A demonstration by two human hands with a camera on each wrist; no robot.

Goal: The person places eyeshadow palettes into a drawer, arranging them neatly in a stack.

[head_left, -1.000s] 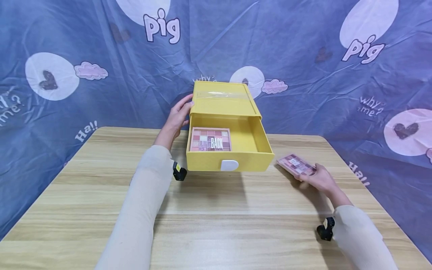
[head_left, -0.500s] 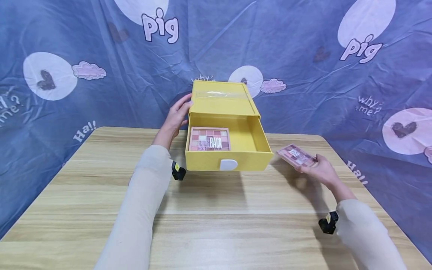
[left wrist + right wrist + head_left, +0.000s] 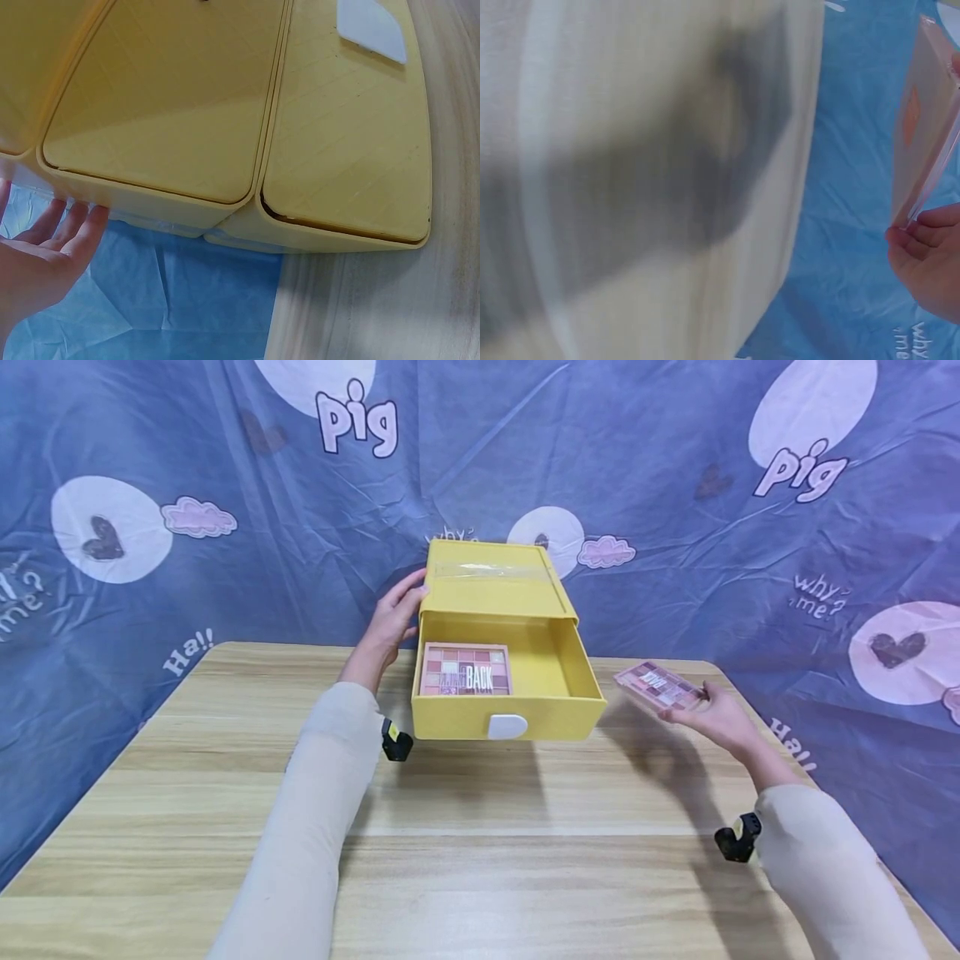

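A yellow drawer box point(image 3: 495, 581) stands at the back of the table with its top drawer point(image 3: 555, 718) pulled out. Inside that drawer, at the left, leans a pink eyeshadow palette point(image 3: 467, 670) marked "BACK". Fingers of my left hand point(image 3: 386, 625) rest along the box's left side; in the left wrist view the left hand point(image 3: 45, 259) touches it with nearly straight fingers. To the right of the drawer, my right hand point(image 3: 716, 718) pinches a second eyeshadow palette point(image 3: 660, 685) by its edge above the table. The right wrist view shows this palette's pale underside point(image 3: 922, 127), with an orange sticker.
Lower yellow drawers point(image 3: 345, 142), one with a white handle point(image 3: 371, 30), show in the left wrist view. A wood-grain table point(image 3: 465, 877) lies underneath. Blue printed cloth point(image 3: 300, 568) hangs close behind the box and along both sides.
My right hand has lifted the pinched palette a little higher and farther back, its face tipping more toward the head camera. My left hand, the drawer box and the other palette stay put.
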